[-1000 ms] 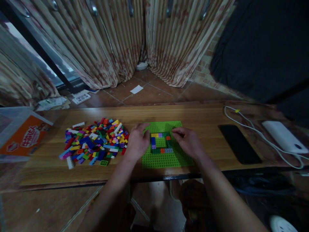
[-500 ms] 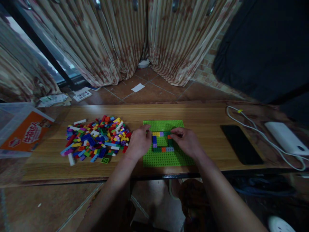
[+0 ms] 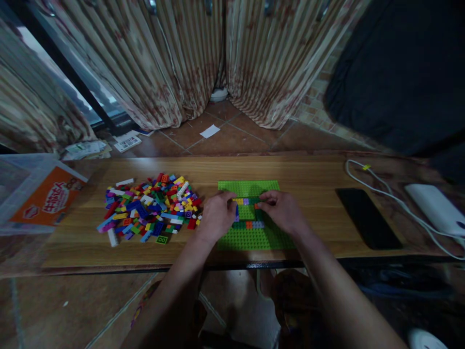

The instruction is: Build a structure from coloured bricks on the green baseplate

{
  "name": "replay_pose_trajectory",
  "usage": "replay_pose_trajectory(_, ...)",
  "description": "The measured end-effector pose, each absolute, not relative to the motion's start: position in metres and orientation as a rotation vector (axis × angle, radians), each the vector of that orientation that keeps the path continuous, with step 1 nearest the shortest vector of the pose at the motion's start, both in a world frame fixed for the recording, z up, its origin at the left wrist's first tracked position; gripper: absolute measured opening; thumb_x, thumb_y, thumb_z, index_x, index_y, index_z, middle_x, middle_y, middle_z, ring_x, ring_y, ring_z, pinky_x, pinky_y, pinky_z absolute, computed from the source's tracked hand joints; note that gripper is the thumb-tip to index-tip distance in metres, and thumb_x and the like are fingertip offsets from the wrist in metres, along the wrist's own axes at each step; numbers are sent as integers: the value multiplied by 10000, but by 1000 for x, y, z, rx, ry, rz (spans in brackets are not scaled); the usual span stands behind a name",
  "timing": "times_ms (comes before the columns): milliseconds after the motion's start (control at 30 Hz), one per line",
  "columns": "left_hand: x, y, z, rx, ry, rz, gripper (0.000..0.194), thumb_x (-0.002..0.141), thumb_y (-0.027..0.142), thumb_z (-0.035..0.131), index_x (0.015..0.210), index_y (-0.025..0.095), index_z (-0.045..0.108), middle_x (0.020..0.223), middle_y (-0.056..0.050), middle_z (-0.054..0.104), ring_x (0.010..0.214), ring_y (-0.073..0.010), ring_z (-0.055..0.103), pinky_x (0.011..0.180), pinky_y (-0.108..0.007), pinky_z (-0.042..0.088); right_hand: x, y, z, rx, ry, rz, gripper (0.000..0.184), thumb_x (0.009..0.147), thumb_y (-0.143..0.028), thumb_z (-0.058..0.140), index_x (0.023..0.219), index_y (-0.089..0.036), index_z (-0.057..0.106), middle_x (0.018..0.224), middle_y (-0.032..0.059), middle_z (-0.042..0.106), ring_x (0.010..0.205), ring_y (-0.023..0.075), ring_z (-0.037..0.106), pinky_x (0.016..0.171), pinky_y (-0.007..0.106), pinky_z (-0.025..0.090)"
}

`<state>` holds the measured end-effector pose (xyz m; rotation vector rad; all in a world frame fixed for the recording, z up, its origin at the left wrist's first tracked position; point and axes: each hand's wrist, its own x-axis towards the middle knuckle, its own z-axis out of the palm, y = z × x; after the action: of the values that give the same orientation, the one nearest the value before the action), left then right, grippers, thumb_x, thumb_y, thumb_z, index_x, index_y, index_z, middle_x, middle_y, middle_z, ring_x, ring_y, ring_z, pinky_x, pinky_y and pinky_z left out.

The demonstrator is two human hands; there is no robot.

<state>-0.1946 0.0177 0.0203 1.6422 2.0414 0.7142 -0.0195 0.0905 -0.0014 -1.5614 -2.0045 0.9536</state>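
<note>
A green baseplate (image 3: pixel 250 237) lies on the wooden table (image 3: pixel 305 174), with a small frame of coloured bricks (image 3: pixel 249 224) built near its middle. My left hand (image 3: pixel 217 215) rests on the plate's left part, its fingers curled against the left side of the frame. On the right side of the frame sits my right hand (image 3: pixel 281 211), fingers bent and pinching at a brick on the top row; what it grips is too small to name. Left of the plate spreads a heap of loose coloured bricks (image 3: pixel 150 208).
A dark phone (image 3: pixel 367 224) lies flat right of the plate. Past it are a white cable (image 3: pixel 385 191) and a white power bank (image 3: pixel 436 208). A clear box with an orange label (image 3: pixel 39 196) stands at the far left. Curtains hang behind the table.
Both hands have drawn closer together over the brick frame; the left hand has slid right onto its left side. The camera has shifted slightly.
</note>
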Motion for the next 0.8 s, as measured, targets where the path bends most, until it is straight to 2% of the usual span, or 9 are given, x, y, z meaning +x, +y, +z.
replay_pose_trajectory(333, -194, 15, 18, 1719, 2015, 720, 280, 879, 134, 512, 1078, 148, 710, 1029, -77, 703, 882, -171, 668, 882, -280, 516, -18, 92, -5, -1504, -2056, 900, 103, 724, -199, 688, 826, -193, 695, 701, 21, 709, 636, 155, 641, 640, 293, 478)
replay_pose_trajectory(533, -197, 12, 20, 1708, 2013, 706, 323, 889, 107, 461, 1104, 161, 695, 1064, -81, 709, 955, -186, 676, 912, -296, 512, -1, 100, -10, -1478, -1687, 1153, 225, 795, -332, 572, 903, -164, 676, 632, 14, 679, 513, 133, 593, 483, 241, 440)
replay_pose_trajectory(667, -202, 13, 20, 1674, 2020, 736, 344, 885, 93, 447, 1129, 138, 684, 1109, -107, 709, 995, -204, 679, 940, -314, 507, 5, 103, -11, -1395, -1624, 1001, 262, 808, -342, 548, 938, -158, 680, 718, 39, 700, 597, 149, 623, 567, 269, 488)
replay_pose_trajectory(800, -204, 14, 22, 1627, 2008, 798, 354, 887, 93, 452, 1171, 125, 659, 1141, -112, 708, 1037, -208, 672, 958, -311, 504, -3, 96, -12, -1343, -1725, 1038, 279, 828, -328, 546, 1011, -168, 682, 871, 73, 731, 721, 183, 677, 674, 327, 541)
